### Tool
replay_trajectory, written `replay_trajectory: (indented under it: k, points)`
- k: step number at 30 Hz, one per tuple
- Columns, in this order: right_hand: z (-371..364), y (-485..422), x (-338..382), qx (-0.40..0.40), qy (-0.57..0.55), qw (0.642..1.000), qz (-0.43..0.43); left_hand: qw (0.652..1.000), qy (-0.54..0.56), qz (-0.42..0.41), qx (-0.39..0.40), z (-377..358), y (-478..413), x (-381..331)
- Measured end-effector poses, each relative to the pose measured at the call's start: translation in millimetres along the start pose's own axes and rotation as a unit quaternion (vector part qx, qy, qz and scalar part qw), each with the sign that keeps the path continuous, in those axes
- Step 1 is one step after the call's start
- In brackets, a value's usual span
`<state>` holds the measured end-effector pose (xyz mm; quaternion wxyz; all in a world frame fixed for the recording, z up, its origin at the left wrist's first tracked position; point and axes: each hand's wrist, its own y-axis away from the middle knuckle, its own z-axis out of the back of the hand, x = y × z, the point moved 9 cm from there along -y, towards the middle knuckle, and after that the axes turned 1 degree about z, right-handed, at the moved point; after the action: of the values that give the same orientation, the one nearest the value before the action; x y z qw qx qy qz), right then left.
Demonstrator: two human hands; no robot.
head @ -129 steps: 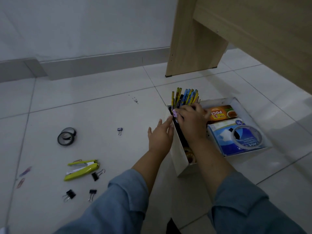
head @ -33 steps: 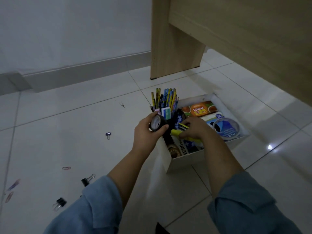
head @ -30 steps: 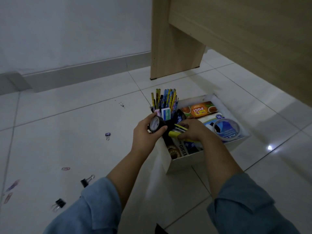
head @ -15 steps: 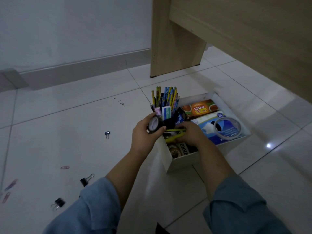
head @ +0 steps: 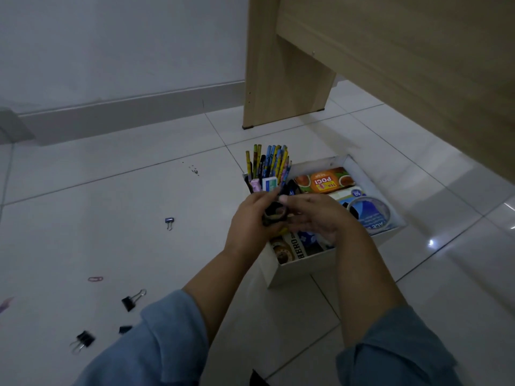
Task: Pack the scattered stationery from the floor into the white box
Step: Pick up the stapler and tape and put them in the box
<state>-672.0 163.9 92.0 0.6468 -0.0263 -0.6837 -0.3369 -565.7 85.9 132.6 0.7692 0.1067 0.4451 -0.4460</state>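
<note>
The white box (head: 301,267) stands on the tiled floor, holding upright pencils (head: 270,162), erasers, an orange tea packet (head: 323,182) and a clear tape ring (head: 367,210). My left hand (head: 248,227) grips a black tape roll (head: 274,214) just above the box's left compartment. My right hand (head: 320,215) hovers palm down over the box with fingers spread, its thumb touching the roll. A sliver of the yellow stapler (head: 282,231) shows beneath the hands, inside the box. Binder clips (head: 169,220) (head: 131,300) (head: 83,339) and a pink paper clip (head: 95,279) lie on the floor to the left.
A wooden furniture leg (head: 278,79) and panel rise right behind and over the box. A grey skirting board (head: 125,112) runs along the wall at the back. Another small black clip (head: 124,329) lies by my left sleeve.
My right hand has let go of the yellow stapler in the box and moved up to the tape roll. My left hand has tilted the roll down over the box.
</note>
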Motion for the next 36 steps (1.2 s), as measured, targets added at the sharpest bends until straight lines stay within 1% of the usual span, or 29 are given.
replay_trajectory:
  k: [2,4,6,8,10,12,13,15,17,19,24,29,32,36]
  points:
    - [1.2,0.7,1.0,0.006,-0.013,1.0,0.002,1.0,-0.005,-0.015,0.014,-8.4,-0.2,-7.1]
    - [9.3,2.0,-2.9,-0.001,-0.034,0.999,-0.014,1.0,0.017,0.002,0.026,-15.3,-0.9,-5.5]
    - [24.1,2.7,-7.4,-0.034,-0.039,0.998,-0.03,0.999,0.039,0.016,0.031,-18.9,-0.1,-1.3]
    - [45.9,1.9,-8.6,-0.103,-0.053,0.993,-0.028,0.999,0.041,0.021,0.005,-13.9,3.2,3.3]
    - [71.4,-0.4,-7.8,-0.191,-0.103,0.976,-0.01,0.998,0.01,0.03,-0.053,-1.5,7.5,12.6]
    - [89.0,-5.9,-3.5,-0.25,-0.118,0.961,0.003,0.994,-0.014,0.059,-0.093,7.7,11.0,26.4]
    - [91.0,-11.0,0.3,-0.256,-0.104,0.961,0.002,0.992,-0.01,0.083,-0.092,7.7,12.1,34.5]
    - [84.9,-23.5,8.2,-0.239,-0.049,0.97,-0.003,0.989,-0.001,0.139,-0.043,-3.1,13.3,49.9]
    - [78.6,-32.3,19.0,-0.243,0.068,0.967,0.013,0.985,-0.008,0.173,0.016,-17.2,15.2,59.6]
    - [70.5,-38.0,30.8,-0.26,0.192,0.946,0.043,0.982,-0.014,0.181,0.05,-25.5,15.2,62.2]
    - [57.0,-53.6,35.9,-0.261,0.326,0.907,0.054,0.978,-0.035,0.187,0.085,-30.2,13.1,67.0]
    - [41.8,-64.9,31.8,-0.219,0.437,0.872,0.01,0.974,-0.053,0.195,0.101,-29.1,13.6,68.9]
    - [33.5,-70.8,35.8,-0.21,0.489,0.845,0.05,0.974,-0.052,0.197,0.102,-28.9,13.4,68.0]
    - [35.7,-68.2,33.5,-0.219,0.468,0.854,0.064,0.973,-0.048,0.2,0.102,-28.7,13.5,68.3]
